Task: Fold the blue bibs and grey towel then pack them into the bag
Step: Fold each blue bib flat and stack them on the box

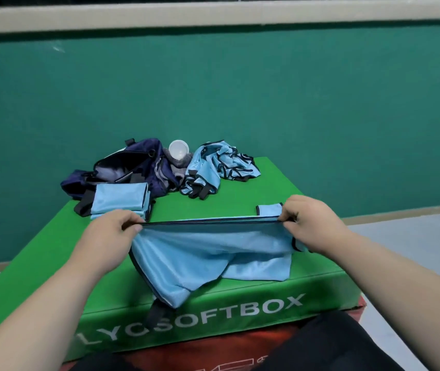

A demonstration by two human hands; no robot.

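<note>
Blue bib draped over the green box's near edge, black-trimmed hem taut between my left hand and right hand, fingers curled, pinching each end, bare green beyond, bag and grey towel at the far edge.

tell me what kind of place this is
Likely a sports hall or gym: a green wall behind, a green foam box printed SOFTBOX used as a table, and blue training bibs piled beside a navy sports bag.
</note>
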